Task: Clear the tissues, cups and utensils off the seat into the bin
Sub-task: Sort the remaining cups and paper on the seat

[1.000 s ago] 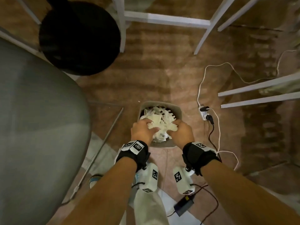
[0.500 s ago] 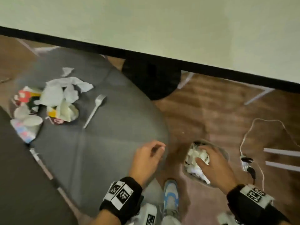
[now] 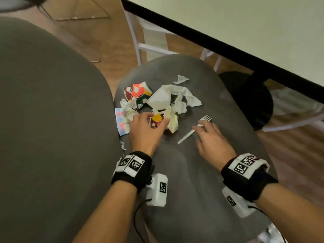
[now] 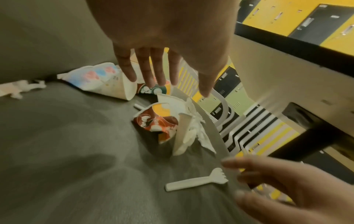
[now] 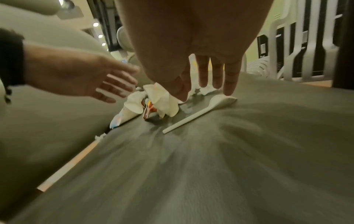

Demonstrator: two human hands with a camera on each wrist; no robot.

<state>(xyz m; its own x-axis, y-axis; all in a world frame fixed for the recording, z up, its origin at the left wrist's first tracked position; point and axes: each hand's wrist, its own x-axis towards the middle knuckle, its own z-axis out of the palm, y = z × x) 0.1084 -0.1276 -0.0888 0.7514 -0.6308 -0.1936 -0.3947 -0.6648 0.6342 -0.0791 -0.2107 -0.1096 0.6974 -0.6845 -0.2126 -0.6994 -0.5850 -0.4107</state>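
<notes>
We see crushed colourful cups (image 3: 140,95), white tissues (image 3: 185,97) and a white plastic fork (image 3: 194,129) (lying flat) on the grey seat (image 3: 201,172); the left hand (image 3: 143,132) and right hand (image 3: 212,141) reach with released grip, fingers spread.

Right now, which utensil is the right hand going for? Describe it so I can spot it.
On the grey seat, look right of the heap of crumpled cups and tissues. The white plastic fork lies alone, slanting, tines under the right hand: the only long, thin, rigid piece.
</notes>
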